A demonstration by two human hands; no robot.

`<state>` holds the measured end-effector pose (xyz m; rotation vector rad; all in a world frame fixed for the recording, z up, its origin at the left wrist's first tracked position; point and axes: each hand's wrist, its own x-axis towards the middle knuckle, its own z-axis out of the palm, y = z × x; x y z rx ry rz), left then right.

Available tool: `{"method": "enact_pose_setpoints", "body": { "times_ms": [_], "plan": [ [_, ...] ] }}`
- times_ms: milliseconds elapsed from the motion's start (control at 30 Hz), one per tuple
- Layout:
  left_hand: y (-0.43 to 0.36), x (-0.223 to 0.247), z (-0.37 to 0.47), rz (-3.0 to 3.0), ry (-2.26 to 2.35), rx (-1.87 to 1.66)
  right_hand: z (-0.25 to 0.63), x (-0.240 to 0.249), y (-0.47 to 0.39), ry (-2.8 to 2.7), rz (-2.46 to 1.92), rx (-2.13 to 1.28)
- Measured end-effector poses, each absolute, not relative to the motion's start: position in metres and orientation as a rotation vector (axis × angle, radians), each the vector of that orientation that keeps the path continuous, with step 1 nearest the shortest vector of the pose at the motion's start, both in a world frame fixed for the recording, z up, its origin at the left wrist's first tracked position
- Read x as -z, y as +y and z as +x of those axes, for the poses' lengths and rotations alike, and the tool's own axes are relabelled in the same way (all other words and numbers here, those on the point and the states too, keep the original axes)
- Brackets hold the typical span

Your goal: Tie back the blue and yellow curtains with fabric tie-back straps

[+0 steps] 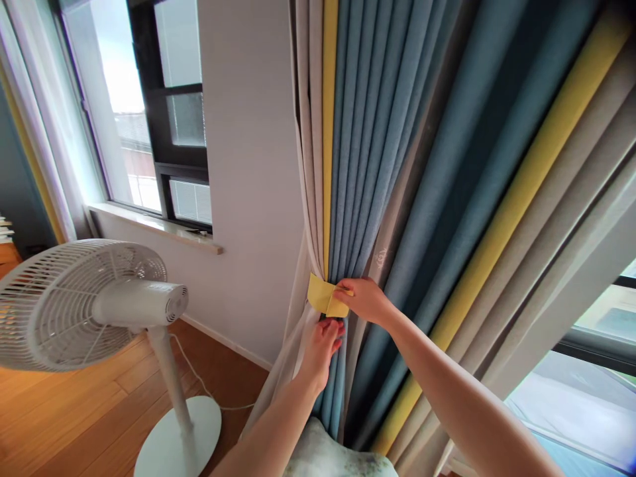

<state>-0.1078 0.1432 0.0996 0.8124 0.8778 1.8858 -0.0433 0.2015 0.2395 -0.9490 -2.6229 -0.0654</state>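
The yellow band [319, 296] sits across the narrowed waist of the gathered curtain [360, 165], whose beige, yellow and blue folds fan out above it. White sheer fabric [293, 371] hangs just beside it toward the wall [248, 132]. On the other side hangs a looser curtain [489, 218] in the same colours; farther out, beyond the wall's near edge, stand a white fan [171, 303] and a window [183, 126].

The main risk, I judge, is the band slackening or sliding down if the pinch on its end gives way, since the bunched folds would likely push outward. Uneven pulling could also twist it or leave a fold outside.

The right hand [366, 299] reaches in from the right, palm mostly down, thumb and fingers closed in a pinch on the band's end. The left hand [322, 348] comes up from below, fingers half curled just under the band; whether they grip any fabric, I can't tell.
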Motion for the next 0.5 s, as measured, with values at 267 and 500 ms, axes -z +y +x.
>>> {"method": "enact_pose_setpoints", "body": {
  "times_ms": [267, 500],
  "plan": [
    [0.166, -0.12, -0.102, 0.35, 0.328, -2.089, -0.044, -0.237, 0.201, -2.612, -0.933, 0.014],
    [0.169, -0.121, -0.099, 0.396, 0.362, -2.118, -0.048, -0.22, 0.207, -2.496, -0.861, 0.272]
  ]
}}
